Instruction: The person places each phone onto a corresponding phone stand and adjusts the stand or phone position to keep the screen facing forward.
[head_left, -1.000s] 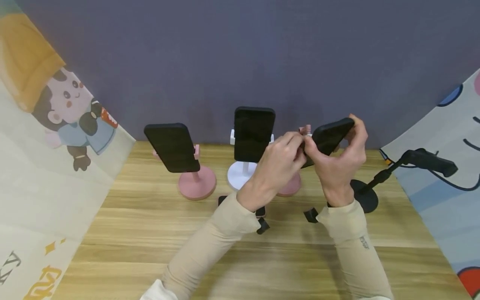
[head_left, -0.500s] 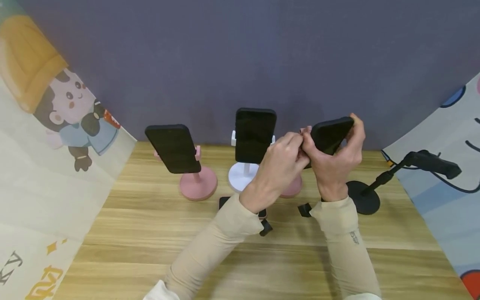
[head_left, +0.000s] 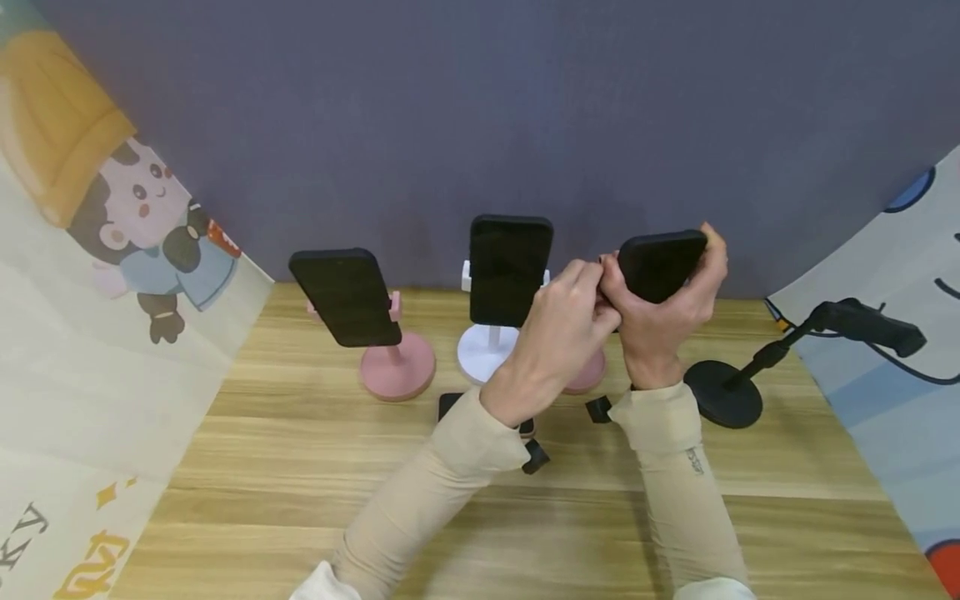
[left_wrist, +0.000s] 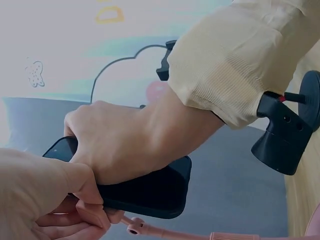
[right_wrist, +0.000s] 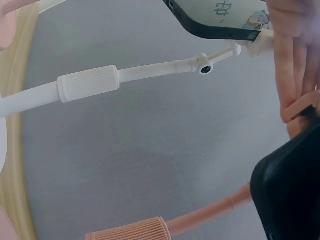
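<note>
My right hand (head_left: 667, 312) grips a black phone (head_left: 662, 265) across its face, thumb at the left edge and fingers round the right. The phone leans sideways at the head of the right-hand pink phone stand (head_left: 587, 375). Against its left edge my left hand (head_left: 558, 329) has its fingers curled, pinching at the stand's clamp, which they mostly hide. In the left wrist view the pink stand arm (left_wrist: 160, 231) runs up to those fingertips. The right wrist view catches a dark corner of the phone (right_wrist: 292, 195) above the pink arm.
To the left, a white stand (head_left: 483, 354) and another pink stand (head_left: 397, 367) each bear an upright black phone. Another phone (head_left: 450, 402) lies on the table, partly under my left sleeve. A black stand with a jointed arm (head_left: 723, 396) is at the right. A grey wall rises behind.
The gripped phone has turned nearer to level, its top edge flatter. My right wrist and forearm have shifted left. The left hand keeps nearly the same place.
</note>
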